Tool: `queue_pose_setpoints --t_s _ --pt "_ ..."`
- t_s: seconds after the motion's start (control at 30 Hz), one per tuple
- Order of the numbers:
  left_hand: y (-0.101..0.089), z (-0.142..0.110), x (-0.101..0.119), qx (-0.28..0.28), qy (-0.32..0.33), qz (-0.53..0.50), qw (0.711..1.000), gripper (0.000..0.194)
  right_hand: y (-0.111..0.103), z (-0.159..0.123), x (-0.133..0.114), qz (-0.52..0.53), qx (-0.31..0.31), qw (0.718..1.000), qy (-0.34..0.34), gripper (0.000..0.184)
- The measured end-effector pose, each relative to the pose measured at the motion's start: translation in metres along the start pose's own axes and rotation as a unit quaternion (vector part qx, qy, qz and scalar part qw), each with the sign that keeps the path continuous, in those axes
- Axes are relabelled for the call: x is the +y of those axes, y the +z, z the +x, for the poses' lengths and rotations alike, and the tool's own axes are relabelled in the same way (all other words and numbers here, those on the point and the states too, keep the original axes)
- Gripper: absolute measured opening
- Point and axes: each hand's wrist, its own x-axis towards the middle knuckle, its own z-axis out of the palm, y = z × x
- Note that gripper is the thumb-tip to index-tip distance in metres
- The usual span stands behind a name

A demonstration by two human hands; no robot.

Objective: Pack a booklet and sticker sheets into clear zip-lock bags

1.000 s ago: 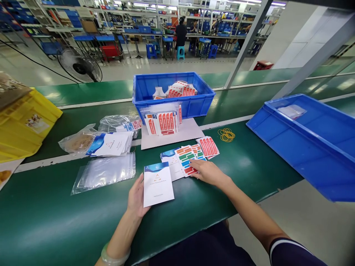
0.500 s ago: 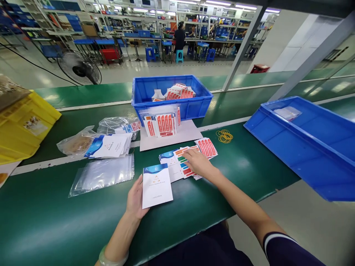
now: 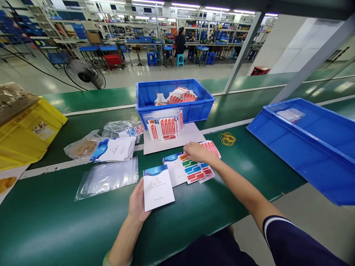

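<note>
My left hand (image 3: 137, 202) holds a white booklet with a blue top (image 3: 158, 186) by its left edge, flat over the green bench. My right hand (image 3: 197, 151) reaches forward, its fingertips resting on the far edge of a fanned pile of coloured sticker sheets (image 3: 195, 171). A second blue-and-white booklet (image 3: 174, 168) lies under that pile's left side. Red sticker sheets (image 3: 212, 147) lie just right of my right hand.
A blue crate (image 3: 174, 98) holds red sticker packs; more packs (image 3: 165, 127) lean on white card in front. Clear bags (image 3: 108, 177) and a booklet stack (image 3: 115, 149) lie left. Yellow rubber bands (image 3: 227, 139), a large blue bin (image 3: 307, 136), a yellow bin (image 3: 24, 129), a floor fan (image 3: 84, 74).
My right hand has slid away from me, from the near side of the sticker pile to its far edge. The left hand keeps hold of the booklet.
</note>
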Motion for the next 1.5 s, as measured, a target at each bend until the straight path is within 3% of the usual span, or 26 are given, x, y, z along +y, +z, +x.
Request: queue_pose_setpoints --t_s 0.13,0.27,0.37,0.43,0.5,0.6,0.7,0.77,0.9,1.13,1.27,1.37,1.43,1.5 --pt "0.003 0.001 -0.004 0.002 -0.002 0.008 1.0 0.044 -0.03 -0.025 -0.002 0.144 -0.021 0.988 -0.051 0.014" --pt "0.006 0.0 -0.014 -0.03 -0.024 -0.01 0.999 0.046 -0.03 -0.027 -0.043 0.372 -0.007 0.92 -0.124 0.021" --pt "0.004 -0.002 -0.02 -0.009 -0.009 0.006 1.0 0.04 -0.008 -0.014 -0.076 0.341 0.083 0.928 -0.124 0.015" --pt "0.002 -0.002 -0.022 0.026 0.002 0.041 0.999 0.034 0.003 -0.011 -0.078 0.28 0.165 0.938 -0.123 0.02" --pt "0.0 -0.003 -0.021 0.05 0.001 0.078 0.996 0.037 0.007 -0.018 -0.06 0.226 0.211 0.942 -0.133 0.033" --pt "0.001 -0.004 -0.017 0.064 -0.008 0.103 0.993 0.044 0.008 -0.046 -0.004 0.119 0.216 0.962 -0.116 0.053" --pt "0.004 -0.006 -0.015 0.083 -0.013 0.106 0.991 0.045 0.018 -0.078 0.053 -0.012 0.146 0.988 -0.045 0.082" --pt "0.005 -0.006 -0.015 0.099 -0.021 0.111 0.989 0.046 0.029 -0.091 0.079 -0.055 0.089 0.994 -0.019 0.09" --pt "0.008 -0.005 -0.018 0.12 -0.025 0.129 0.984 0.045 0.049 -0.096 0.101 -0.065 0.08 0.995 -0.018 0.064" --pt "0.0 0.001 -0.016 0.115 -0.009 0.147 0.982 0.049 0.053 -0.097 0.1 -0.069 0.143 0.986 -0.056 0.033" --pt "-0.002 0.002 -0.016 0.103 -0.01 0.117 0.988 0.048 0.045 -0.104 0.081 -0.083 0.213 0.973 0.026 0.025" --pt "0.003 0.001 -0.017 0.082 -0.026 0.08 0.993 0.039 0.041 -0.103 0.035 -0.069 0.351 0.93 0.086 0.03" --pt "0.007 -0.001 -0.021 0.058 -0.042 0.061 0.996 0.037 0.044 -0.099 -0.012 -0.03 0.43 0.902 0.016 0.032" --pt "0.009 -0.001 -0.025 0.028 -0.046 0.049 0.997 0.039 0.053 -0.095 -0.064 0.011 0.416 0.901 -0.126 0.029"
